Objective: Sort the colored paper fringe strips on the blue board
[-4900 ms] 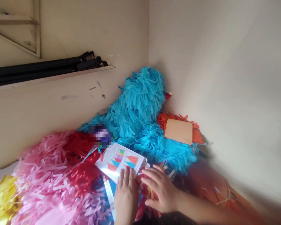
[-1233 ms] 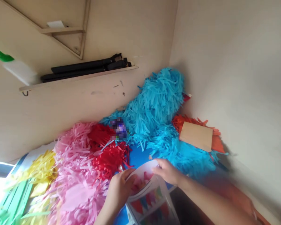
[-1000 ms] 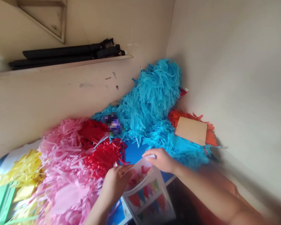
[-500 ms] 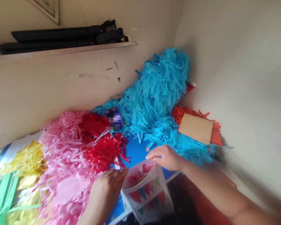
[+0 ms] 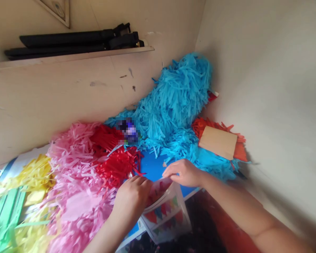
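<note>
Head view: the left hand (image 5: pixel 134 193) is arched palm-down over the left side of the packet (image 5: pixel 168 218); its fingertips are hidden, so its grip cannot be determined. The right hand (image 5: pixel 183 172) reaches in from the right, thumb and fingers pinching the packet's far rim. The packet overhangs the near edge of the blue table (image 5: pixel 152 161), mouth up and away, long axis sloping toward the person. Red fringe (image 5: pixel 118 167) and blue fringe (image 5: pixel 177 98) lie beyond; pink fringe (image 5: pixel 81 203) lies left.
</note>
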Demonstrator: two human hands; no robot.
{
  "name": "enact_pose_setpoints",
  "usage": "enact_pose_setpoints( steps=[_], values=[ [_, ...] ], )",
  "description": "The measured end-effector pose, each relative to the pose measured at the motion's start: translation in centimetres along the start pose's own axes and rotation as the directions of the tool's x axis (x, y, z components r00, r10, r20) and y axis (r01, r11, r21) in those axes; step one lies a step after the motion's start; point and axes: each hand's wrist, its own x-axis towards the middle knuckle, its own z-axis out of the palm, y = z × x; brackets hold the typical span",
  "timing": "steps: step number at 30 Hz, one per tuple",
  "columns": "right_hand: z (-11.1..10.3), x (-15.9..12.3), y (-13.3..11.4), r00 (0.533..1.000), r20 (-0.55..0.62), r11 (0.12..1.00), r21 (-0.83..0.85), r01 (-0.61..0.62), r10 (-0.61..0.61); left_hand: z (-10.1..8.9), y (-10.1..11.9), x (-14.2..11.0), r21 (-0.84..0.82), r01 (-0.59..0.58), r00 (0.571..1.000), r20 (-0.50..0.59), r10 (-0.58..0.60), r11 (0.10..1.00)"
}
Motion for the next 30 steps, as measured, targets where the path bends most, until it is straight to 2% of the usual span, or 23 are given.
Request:
enact_pose_setpoints(
  steps=[3, 7, 10, 14, 16, 20, 22, 25, 27, 28, 30],
  values=[
    [-0.2, -0.1, -0.3, 1.0, 0.022, 1.0, 0.023, 0.016, -0.017, 0.2, 0.1, -0.8, -0.026, -0.053, 0.996, -0.077, 0.051, 0.998],
    [-0.5, -0.2, -0.5, 0.999, 0.023, 0.998, 0.05, 0.023, -0.024, 0.4, -0.4, -2.2, -0.037, -0.065, 0.983, -0.174, 0.058, 0.997],
    [-0.5, -0.4, -0.7, 0.999, 0.012, 0.998, 0.041, 0.036, -0.037, 0.3, -1.1, -3.2, 0.002, -0.117, 0.965, -0.234, 0.114, 0.993],
    [-0.3, -0.7, -1.2, 0.993, -0.029, 0.993, -0.027, 0.113, -0.113, 0.1, -1.0, -4.0, 0.077, -0.187, 0.938, -0.284, 0.202, 0.979],
    [-0.2, -0.9, -1.6, 0.987, -0.044, 0.986, -0.07, 0.153, -0.156, 0.1, -0.5, -4.2, 0.051, -0.164, 0.938, -0.3, 0.172, 0.985],
    [0.0, -1.2, -2.4, 0.976, -0.033, 0.972, -0.111, 0.209, -0.214, 0.5, 0.5, -3.9, -0.076, 0.021, 0.943, -0.33, -0.045, 0.997],
    [-0.1, -1.3, -2.7, 0.973, -0.036, 0.968, -0.118, 0.221, -0.227, 0.7, 0.8, -3.7, -0.146, 0.111, 0.952, -0.268, -0.147, 0.983],
    [-0.3, -1.5, -3.3, 0.983, -0.044, 0.982, -0.068, 0.176, -0.179, 0.5, 1.1, -3.3, -0.304, 0.236, 0.97, 0.013, -0.243, 0.923],
    [-0.3, -1.5, -3.7, 0.997, -0.034, 0.996, 0.036, 0.076, -0.075, 0.2, 1.3, -3.2, -0.402, 0.337, 0.939, 0.205, -0.275, 0.851],
    [-0.3, -1.5, -3.8, 1.0, -0.02, 0.995, 0.103, 0.006, -0.004, 0.1, 1.5, -3.1, -0.436, 0.38, 0.92, 0.267, -0.286, 0.816],
    [-0.2, -1.2, -4.1, 0.985, 0.013, 0.959, 0.228, -0.169, 0.171, -0.1, 1.6, -3.1, -0.466, 0.428, 0.899, 0.311, -0.309, 0.774]
  ],
)
